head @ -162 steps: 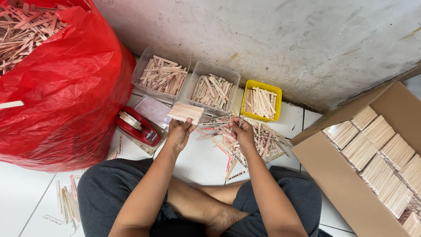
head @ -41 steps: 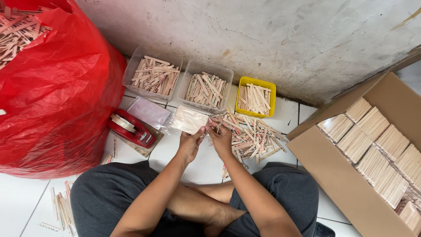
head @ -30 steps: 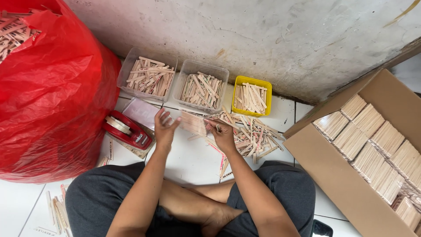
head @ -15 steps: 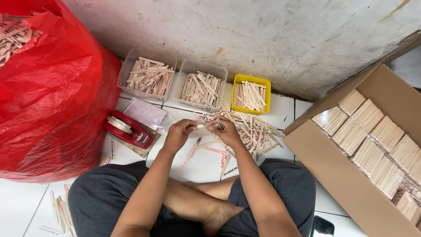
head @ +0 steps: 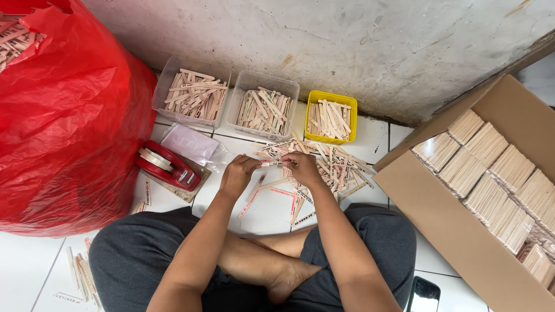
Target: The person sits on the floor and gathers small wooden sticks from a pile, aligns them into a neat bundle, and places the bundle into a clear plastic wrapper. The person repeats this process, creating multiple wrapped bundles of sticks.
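Head cam | 2 hands: left hand (head: pixel 236 173) + right hand (head: pixel 300 166) pinch 1 stick (head: pixel 273 164) | 3 tubs (head: pixel 263 110)

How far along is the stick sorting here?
Done: bundled sticks fill much of the cardboard box. In hand: the left hand and right hand hold a few flat wooden sticks between them. Left: the loose stick pile and a full red plastic bag.

Rough grey plaster wall (head: pixel 358 46) above white tiled floor (head: pixel 29 266), daylit.
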